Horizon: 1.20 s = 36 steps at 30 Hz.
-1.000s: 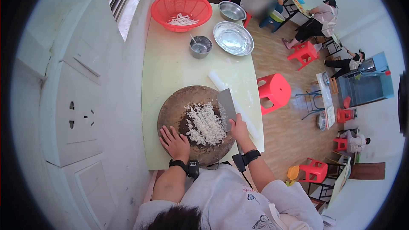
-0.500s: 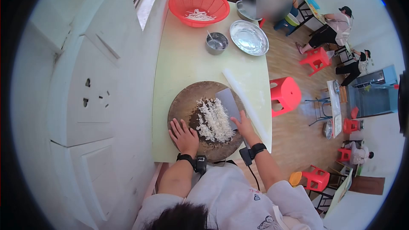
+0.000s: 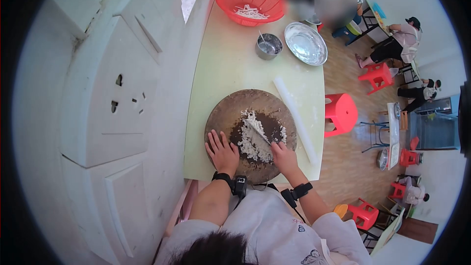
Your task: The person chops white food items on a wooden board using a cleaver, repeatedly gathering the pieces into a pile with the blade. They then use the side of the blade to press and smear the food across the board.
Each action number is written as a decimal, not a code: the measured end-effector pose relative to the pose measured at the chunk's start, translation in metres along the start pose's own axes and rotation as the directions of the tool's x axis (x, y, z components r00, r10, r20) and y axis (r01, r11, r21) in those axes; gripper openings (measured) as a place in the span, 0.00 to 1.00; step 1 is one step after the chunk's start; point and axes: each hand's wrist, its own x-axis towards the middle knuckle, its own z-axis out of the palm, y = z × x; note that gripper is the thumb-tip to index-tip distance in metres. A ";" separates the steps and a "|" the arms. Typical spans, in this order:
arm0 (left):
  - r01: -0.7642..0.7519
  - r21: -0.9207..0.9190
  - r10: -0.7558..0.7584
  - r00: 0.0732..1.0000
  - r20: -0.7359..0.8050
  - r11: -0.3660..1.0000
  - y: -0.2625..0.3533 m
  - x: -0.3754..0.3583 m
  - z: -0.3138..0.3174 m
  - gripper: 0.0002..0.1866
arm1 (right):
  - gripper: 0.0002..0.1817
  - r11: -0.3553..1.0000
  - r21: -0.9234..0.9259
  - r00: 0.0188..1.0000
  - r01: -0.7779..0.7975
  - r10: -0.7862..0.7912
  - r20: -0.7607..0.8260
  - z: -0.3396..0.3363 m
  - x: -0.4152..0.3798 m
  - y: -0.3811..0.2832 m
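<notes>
Cleaver (seemingly edge-down) amid chopped bits

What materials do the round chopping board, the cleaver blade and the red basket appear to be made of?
Round chopping board: probably wood, matte brown, with a darker damp patch.
Cleaver blade: probably steel, grey with a dull shine.
Red basket: likely plastic, bright uniform red with a fine perforated mesh.
</notes>
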 end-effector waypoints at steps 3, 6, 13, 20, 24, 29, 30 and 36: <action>-0.001 -0.004 0.001 1.000 -0.010 1.000 0.001 0.000 0.001 0.28 | 0.06 0.997 -0.068 0.995 -0.026 0.032 0.095 -0.008 0.011 -0.009; 0.000 -0.012 0.000 1.000 -0.002 1.000 0.002 0.002 0.002 0.28 | 0.06 0.993 0.019 0.993 -0.117 0.117 -0.031 -0.015 0.020 -0.009; -0.009 -0.021 0.009 1.000 -0.009 1.000 0.002 0.000 0.001 0.28 | 0.10 0.841 0.325 0.847 -0.433 0.503 -0.172 0.009 -0.007 0.078; -0.015 0.005 0.015 1.000 -0.018 1.000 0.002 0.000 0.001 0.28 | 0.12 0.352 0.719 0.696 -0.599 0.673 0.251 0.023 -0.030 0.069; -0.006 0.003 0.006 1.000 -0.015 1.000 0.002 0.001 0.002 0.28 | 0.14 0.443 0.648 0.724 -0.620 0.642 0.254 0.017 -0.020 0.022; -0.005 -0.004 0.005 1.000 -0.022 1.000 0.000 0.001 0.005 0.28 | 0.10 0.766 0.505 0.904 -0.398 0.421 0.074 0.006 -0.008 0.003; -0.005 -0.002 0.004 1.000 -0.019 1.000 0.000 0.001 0.004 0.28 | 0.09 0.841 0.461 0.944 -0.284 0.329 -0.019 -0.001 -0.007 -0.002; 0.001 -0.024 -0.001 1.000 -0.011 1.000 0.000 0.000 0.002 0.28 | 0.06 0.990 0.100 0.992 -0.096 0.103 -0.067 0.001 -0.017 -0.015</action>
